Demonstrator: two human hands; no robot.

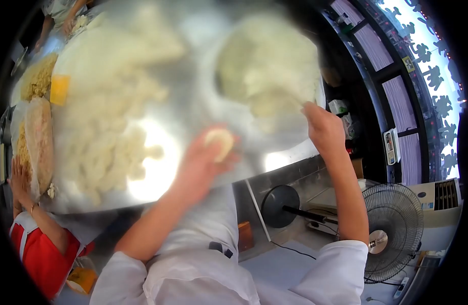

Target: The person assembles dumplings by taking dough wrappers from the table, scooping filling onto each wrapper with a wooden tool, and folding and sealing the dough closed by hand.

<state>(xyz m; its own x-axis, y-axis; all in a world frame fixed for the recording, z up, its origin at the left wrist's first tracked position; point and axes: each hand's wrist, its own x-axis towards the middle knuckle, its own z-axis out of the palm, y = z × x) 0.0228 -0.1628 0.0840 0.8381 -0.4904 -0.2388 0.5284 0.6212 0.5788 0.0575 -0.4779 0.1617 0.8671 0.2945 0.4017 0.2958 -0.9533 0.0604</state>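
Evidently the shiny worktop (160, 175) is the biggest thing before me, most of it blurred. At its left corner is a co-worker (46, 254) in red, well apart from my arms. Many pale pieces (104, 162) lie across the left part, perhaps grouped there to leave the middle usable. Ahead to the right sits a large round mass (285, 51), probably set there to suit my right hand (325, 131), which is just beside it. My left hand (196, 160) bears a round pale piece (220, 144), likely kept central so that both arms can meet over it; its fingers are too blurred to tell whether they clasp the piece or lie spread beneath. My right fingers are curled tight, pinching a thin handle (298, 100) that points toward the mass, its far end lost in blur.

The worktop's near edge runs close in front of my waist, and its right edge passes near my right fist. Shiny metal between the pale pieces and the mass gives my left hand the most sideways room.
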